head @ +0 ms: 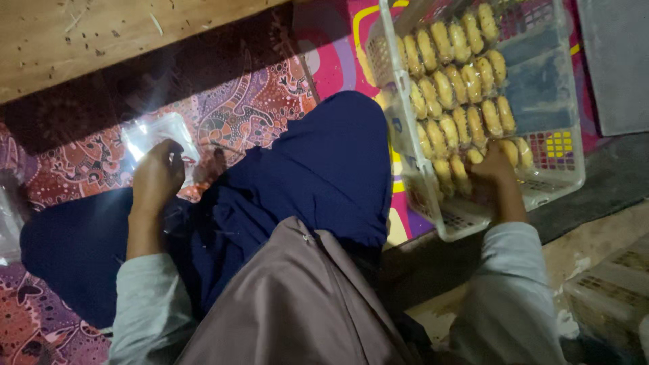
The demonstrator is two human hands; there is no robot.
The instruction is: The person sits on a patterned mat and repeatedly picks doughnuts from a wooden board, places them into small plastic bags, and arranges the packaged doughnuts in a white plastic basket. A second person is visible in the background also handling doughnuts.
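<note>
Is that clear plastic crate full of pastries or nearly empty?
Partly full: the crate holds rows of yellow pastries on its left side; its right side is bare.

Crate (564, 177) sits on the mat (250, 108) at right, pastries (460, 88) lined in rows inside it; right hand (492, 169) is in its near edge, on the closest row. Left hand (157, 177) is well apart at left, on a plastic bag (157, 132) lying on the mat. Wooden board (81, 34) lies behind the bag; second crate (612, 290) at near right.

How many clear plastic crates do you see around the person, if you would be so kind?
2. One crate holding rows of yellow pastries sits by the right hand; another lies at the lower right edge, partly cut off. More may be hidden.
</note>
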